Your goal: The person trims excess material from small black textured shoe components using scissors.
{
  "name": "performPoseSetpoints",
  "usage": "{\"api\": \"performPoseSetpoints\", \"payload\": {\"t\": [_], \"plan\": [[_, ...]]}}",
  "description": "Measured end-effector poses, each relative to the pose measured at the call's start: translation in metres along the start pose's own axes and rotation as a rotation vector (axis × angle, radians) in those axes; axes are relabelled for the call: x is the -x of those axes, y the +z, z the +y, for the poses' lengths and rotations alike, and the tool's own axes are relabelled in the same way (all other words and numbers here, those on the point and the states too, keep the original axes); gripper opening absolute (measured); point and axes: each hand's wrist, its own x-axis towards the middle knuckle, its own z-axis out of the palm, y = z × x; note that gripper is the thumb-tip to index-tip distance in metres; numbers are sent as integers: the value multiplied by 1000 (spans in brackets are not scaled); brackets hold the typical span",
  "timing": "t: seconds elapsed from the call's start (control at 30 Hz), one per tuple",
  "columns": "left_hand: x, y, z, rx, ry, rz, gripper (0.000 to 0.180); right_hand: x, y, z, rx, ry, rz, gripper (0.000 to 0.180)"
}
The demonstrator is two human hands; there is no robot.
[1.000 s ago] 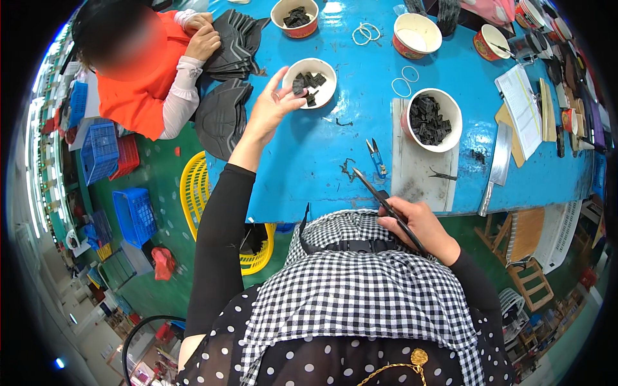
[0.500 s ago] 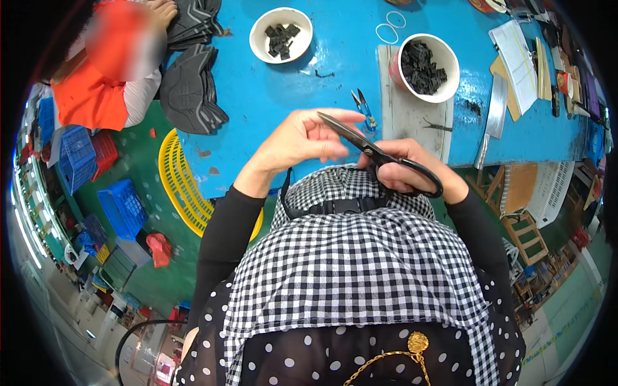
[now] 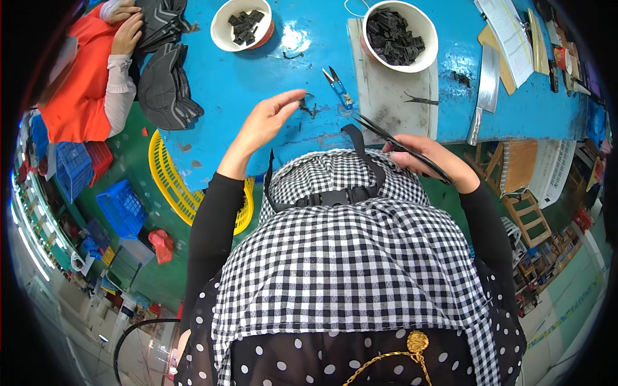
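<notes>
My right hand [image 3: 431, 157] is closed around the handles of black scissors [image 3: 386, 133], whose blades point up and left over the table edge. Thumb and fingers stretched apart, my left hand [image 3: 270, 122] hovers over the blue table [image 3: 225, 116]. Just off its fingertips are some thin black scraps [image 3: 312, 109]; whether they touch is not clear. Small blue-handled thread snips [image 3: 338, 87] lie beyond, between my hands. A black strap [image 3: 364, 151] and a buckle [image 3: 335, 197] rest on my checked apron.
Tubs of black pieces stand at the back: one tub [image 3: 241, 26] left, a fuller tub [image 3: 399, 38] on a grey board [image 3: 393, 109]. A cleaver [image 3: 486, 93] lies at right. Stacked dark fabric pieces [image 3: 166, 90] lie by a person in orange [image 3: 80, 96]. A yellow basket [image 3: 170, 186] stands below.
My left hand has moved left, away from the scissors, and its fingers have straightened. Black scraps now show near its fingertips. My right hand has turned the scissors edge-on. The view has shifted slightly.
</notes>
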Motion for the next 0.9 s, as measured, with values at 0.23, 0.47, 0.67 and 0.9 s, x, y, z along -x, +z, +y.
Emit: {"api": "performPoseSetpoints", "payload": {"t": [0.23, 0.47, 0.67, 0.9], "plan": [[-14, 9, -6, -284, -170, 296, 27, 14, -8, 15, -68, 24, 21, 31], [-37, 35, 58, -528, 451, 394, 14, 26, -18, 36, -161, 5, 91, 31], [-97, 61, 114, -725, 714, 310, 17, 33, -24, 57, -138, -36, 166, 35], [-140, 101, 112, -1037, 737, 187, 24, 41, -37, 72, -194, -42, 187, 34]]}}
